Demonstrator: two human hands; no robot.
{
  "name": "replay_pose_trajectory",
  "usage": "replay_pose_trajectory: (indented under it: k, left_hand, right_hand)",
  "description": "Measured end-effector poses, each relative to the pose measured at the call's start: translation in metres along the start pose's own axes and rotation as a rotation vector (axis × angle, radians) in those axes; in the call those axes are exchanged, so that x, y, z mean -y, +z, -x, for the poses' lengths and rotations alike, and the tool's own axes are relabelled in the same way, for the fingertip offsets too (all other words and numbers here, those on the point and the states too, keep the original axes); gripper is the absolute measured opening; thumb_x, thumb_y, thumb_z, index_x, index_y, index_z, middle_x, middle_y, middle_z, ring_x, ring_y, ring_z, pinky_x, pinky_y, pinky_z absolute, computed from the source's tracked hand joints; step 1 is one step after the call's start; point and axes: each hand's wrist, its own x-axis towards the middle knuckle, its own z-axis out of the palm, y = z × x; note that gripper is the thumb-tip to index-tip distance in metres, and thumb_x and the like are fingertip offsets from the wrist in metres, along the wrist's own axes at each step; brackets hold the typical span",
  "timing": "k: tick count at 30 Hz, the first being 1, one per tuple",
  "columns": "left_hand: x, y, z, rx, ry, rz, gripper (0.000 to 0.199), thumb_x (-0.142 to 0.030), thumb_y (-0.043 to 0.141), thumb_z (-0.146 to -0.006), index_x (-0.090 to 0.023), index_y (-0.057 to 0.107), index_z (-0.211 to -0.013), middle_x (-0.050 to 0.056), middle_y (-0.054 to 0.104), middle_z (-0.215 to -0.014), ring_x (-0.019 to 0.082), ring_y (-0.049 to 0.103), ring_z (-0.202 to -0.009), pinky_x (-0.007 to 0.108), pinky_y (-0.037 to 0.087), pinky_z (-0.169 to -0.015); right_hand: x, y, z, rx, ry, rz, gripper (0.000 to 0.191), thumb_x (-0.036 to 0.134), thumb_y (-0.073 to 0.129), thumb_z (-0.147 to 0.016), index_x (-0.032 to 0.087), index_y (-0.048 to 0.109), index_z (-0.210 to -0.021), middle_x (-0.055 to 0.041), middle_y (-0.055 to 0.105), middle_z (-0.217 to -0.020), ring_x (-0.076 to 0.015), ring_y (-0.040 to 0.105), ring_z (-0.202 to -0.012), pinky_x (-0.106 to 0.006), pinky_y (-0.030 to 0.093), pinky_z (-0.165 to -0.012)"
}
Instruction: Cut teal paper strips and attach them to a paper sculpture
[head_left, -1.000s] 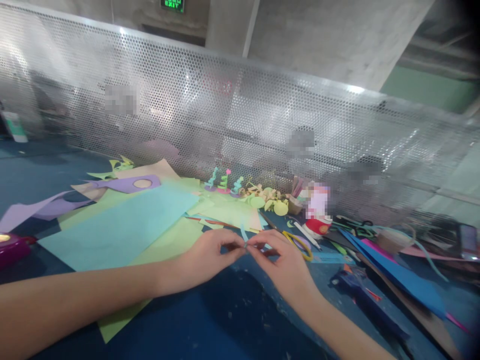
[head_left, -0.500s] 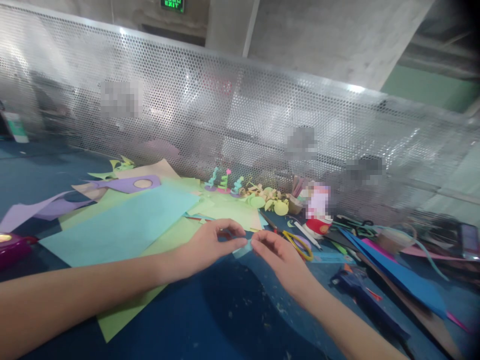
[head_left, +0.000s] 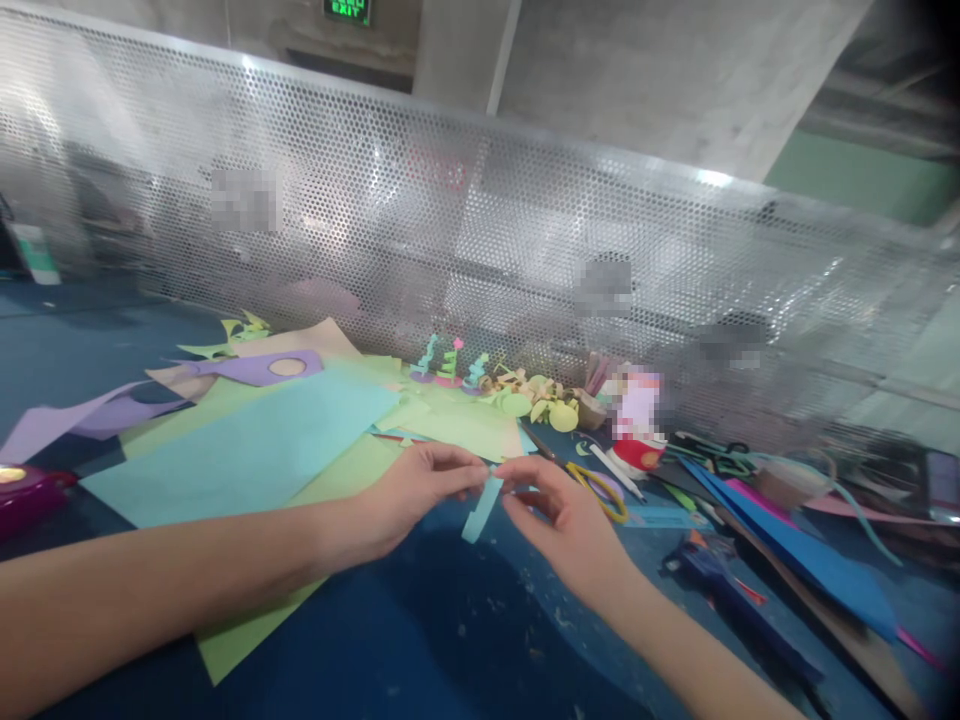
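Taking the light blue paper strip point(head_left: 481, 512) as the centre of a clock face, with twelve o'clock toward the far edge of the table point(head_left: 457, 640), the strip hangs between the two hands, its upper end at the fingertips and its lower end slanting down toward seven o'clock. The left hand point(head_left: 409, 497) comes in from nine o'clock, its thumb and fingers nearly closed together in a pinch at the strip's upper end. The right hand point(head_left: 566, 510) comes in from three o'clock, fingers curled, with a small gap between thumb and forefinger; the forefinger tip meets the strip's top, but whether this hand grips it cannot be told. Between nine and ten o'clock lies a light blue paper sheet point(head_left: 247, 450) over a green paper sheet point(head_left: 255, 625), whose corner reaches out at eight. At ten sits purple paper with a round hole point(head_left: 240, 367). Between eleven and twelve stand three little spiral paper ornaments point(head_left: 450, 367), before a perforated metal screen point(head_left: 337, 190). Curled yellow-green cuttings point(head_left: 561, 415) lie around one, a red paper cup point(head_left: 637, 454) stands between two and three, yellow-handled scissors point(head_left: 576, 470) rest just short of three, and a dark blue hot glue gun point(head_left: 739, 600) lies between three and four.
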Motion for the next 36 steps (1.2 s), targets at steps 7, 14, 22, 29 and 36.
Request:
replay_pose_trajectory:
  k: [7, 14, 22, 29, 36]
  left_hand:
    - [0.004, 0.001, -0.001, -0.005, -0.005, 0.034, 0.019, -0.032, 0.068, -0.069, -0.014, 0.066, -0.075, 0.002, 0.06, -0.073, 0.011, 0.05, -0.068, 0.022, 0.039, -0.066]
    - [0.002, 0.006, 0.004, -0.021, -0.035, 0.093, 0.017, -0.03, 0.069, -0.068, -0.017, 0.066, -0.078, -0.002, 0.061, -0.069, 0.01, 0.052, -0.064, 0.021, 0.039, -0.064]
    - [0.001, 0.01, 0.007, -0.028, 0.054, 0.099, 0.01, -0.025, 0.07, -0.068, -0.016, 0.066, -0.072, -0.002, 0.062, -0.068, 0.01, 0.053, -0.068, 0.02, 0.039, -0.069]
    - [0.003, 0.008, 0.008, 0.016, 0.066, 0.107, 0.014, -0.028, 0.069, -0.07, -0.017, 0.067, -0.078, 0.0, 0.064, -0.077, 0.011, 0.054, -0.074, 0.022, 0.039, -0.073]
    - [0.002, 0.009, 0.009, 0.036, 0.056, 0.092, 0.014, -0.029, 0.069, -0.07, -0.017, 0.062, -0.069, -0.004, 0.06, -0.067, 0.009, 0.053, -0.066, 0.021, 0.038, -0.066]
  right_hand:
    - [-0.008, 0.003, 0.004, -0.069, -0.072, 0.13, 0.01, 0.021, 0.059, -0.075, 0.022, 0.061, -0.085, -0.0028, 0.063, -0.09, -0.0167, 0.06, -0.08, -0.03, 0.049, -0.075]
    - [-0.002, 0.002, 0.004, -0.132, 0.029, 0.067, 0.012, 0.031, 0.059, -0.077, 0.019, 0.061, -0.079, -0.0028, 0.064, -0.081, -0.0154, 0.06, -0.07, -0.025, 0.049, -0.063]
    - [0.0, 0.007, 0.007, -0.167, 0.041, -0.059, 0.013, 0.031, 0.062, -0.075, 0.018, 0.057, -0.076, -0.0008, 0.059, -0.076, -0.0129, 0.058, -0.067, -0.022, 0.049, -0.063]
    - [-0.001, 0.01, 0.005, -0.213, 0.055, -0.14, 0.023, 0.033, 0.065, -0.073, 0.02, 0.05, -0.085, -0.0001, 0.059, -0.075, -0.0142, 0.059, -0.067, -0.026, 0.05, -0.064]
    - [-0.003, 0.008, 0.006, -0.202, -0.003, -0.08, 0.018, 0.032, 0.06, -0.077, 0.022, 0.049, -0.088, -0.0003, 0.056, -0.077, -0.0138, 0.058, -0.072, -0.024, 0.05, -0.063]
